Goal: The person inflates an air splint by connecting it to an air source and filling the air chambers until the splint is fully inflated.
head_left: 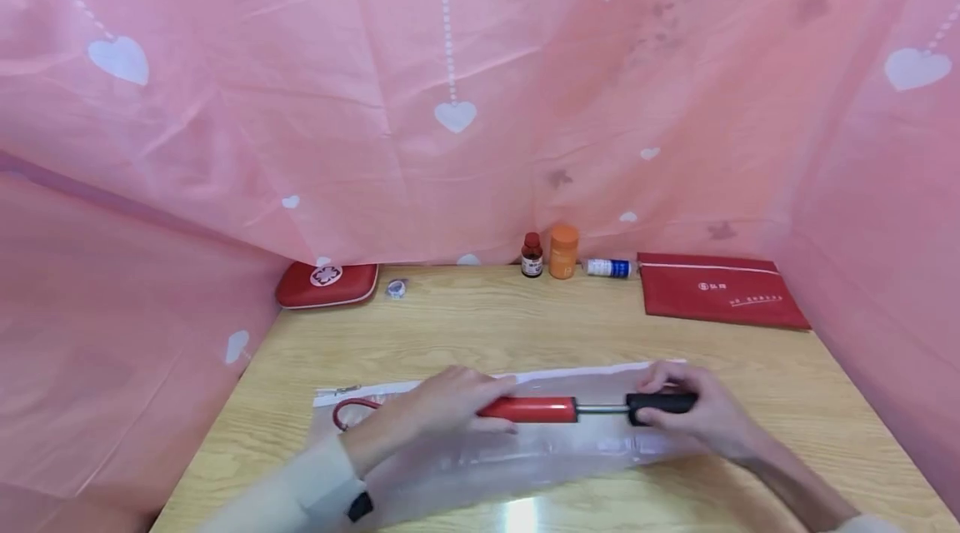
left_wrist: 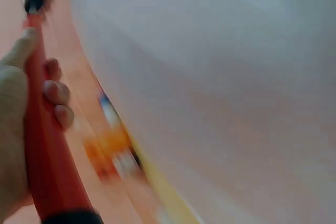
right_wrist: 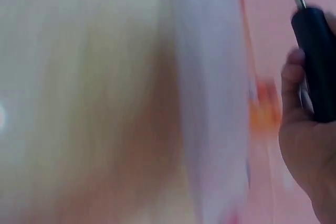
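A red hand pump (head_left: 536,410) is held level in front of me, with a length of steel rod (head_left: 602,409) showing between barrel and handle. My left hand (head_left: 453,404) grips the red barrel, thumb on one side and fingers on the other, as the left wrist view shows. Round the black handle (right_wrist: 317,61) curl the fingers of my right hand (head_left: 701,412). Beneath both hands spreads a translucent bag (head_left: 517,454) with a white zip edge (head_left: 600,369). A red hose (head_left: 354,405) loops beside my left wrist.
Along the back of the wooden table (head_left: 465,325) stand a red case (head_left: 348,287), a small tape roll (head_left: 396,289), a brown bottle (head_left: 532,256), an orange jar (head_left: 563,252) and a white-blue tube (head_left: 609,268). A red pouch (head_left: 720,300) lies back right. Pink cloth (head_left: 510,166) surrounds the table.
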`<state>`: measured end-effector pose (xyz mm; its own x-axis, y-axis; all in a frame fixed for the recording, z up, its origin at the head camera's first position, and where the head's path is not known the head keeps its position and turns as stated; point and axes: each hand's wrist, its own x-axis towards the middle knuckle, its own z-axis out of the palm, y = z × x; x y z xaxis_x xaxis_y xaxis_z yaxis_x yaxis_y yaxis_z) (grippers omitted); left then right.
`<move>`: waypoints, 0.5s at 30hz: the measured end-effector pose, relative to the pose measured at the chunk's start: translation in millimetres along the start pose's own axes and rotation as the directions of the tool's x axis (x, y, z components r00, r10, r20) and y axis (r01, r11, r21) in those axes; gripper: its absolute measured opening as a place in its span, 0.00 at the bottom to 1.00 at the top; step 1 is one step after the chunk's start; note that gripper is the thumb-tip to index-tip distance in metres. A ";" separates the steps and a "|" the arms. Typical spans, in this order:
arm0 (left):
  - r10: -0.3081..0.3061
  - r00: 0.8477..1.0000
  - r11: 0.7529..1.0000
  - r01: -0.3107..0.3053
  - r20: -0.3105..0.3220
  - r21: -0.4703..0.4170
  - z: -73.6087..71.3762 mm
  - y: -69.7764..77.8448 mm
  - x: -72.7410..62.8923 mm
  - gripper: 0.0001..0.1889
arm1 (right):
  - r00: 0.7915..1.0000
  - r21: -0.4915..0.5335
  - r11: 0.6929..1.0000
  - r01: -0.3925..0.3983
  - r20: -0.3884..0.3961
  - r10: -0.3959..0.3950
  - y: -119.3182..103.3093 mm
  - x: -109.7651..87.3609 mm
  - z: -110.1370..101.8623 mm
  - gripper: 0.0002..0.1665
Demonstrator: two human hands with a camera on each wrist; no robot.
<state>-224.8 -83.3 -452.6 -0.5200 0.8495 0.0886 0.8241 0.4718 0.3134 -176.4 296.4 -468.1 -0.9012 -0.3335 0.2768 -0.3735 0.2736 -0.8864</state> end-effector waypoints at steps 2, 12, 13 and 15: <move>0.034 0.999 0.999 -0.035 0.020 0.024 4.3 6.8 10.8 0.17 | 1.000 0.011 1.000 0.010 0.009 -0.010 1.6 3.7 16.3 0.14; 0.039 0.999 0.999 -0.040 0.002 0.031 15.8 14.0 24.0 0.18 | 0.999 -0.011 0.999 0.031 0.024 -0.031 8.5 -3.0 19.6 0.16; 0.031 0.999 0.999 -0.030 -0.017 0.034 13.0 9.6 20.1 0.18 | 0.999 -0.019 0.999 0.030 0.011 -0.030 9.3 -5.3 10.8 0.15; 0.002 0.999 0.999 -0.001 -0.037 0.032 6.0 -0.3 10.5 0.18 | 1.000 -0.017 1.000 0.000 -0.008 -0.001 11.1 -9.8 -7.5 0.14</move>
<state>-229.1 -73.1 -457.4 -0.5263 0.8412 0.1243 0.8314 0.4784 0.2827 -173.3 309.5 -477.8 -0.9028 -0.3261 0.2804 -0.3775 0.2886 -0.8799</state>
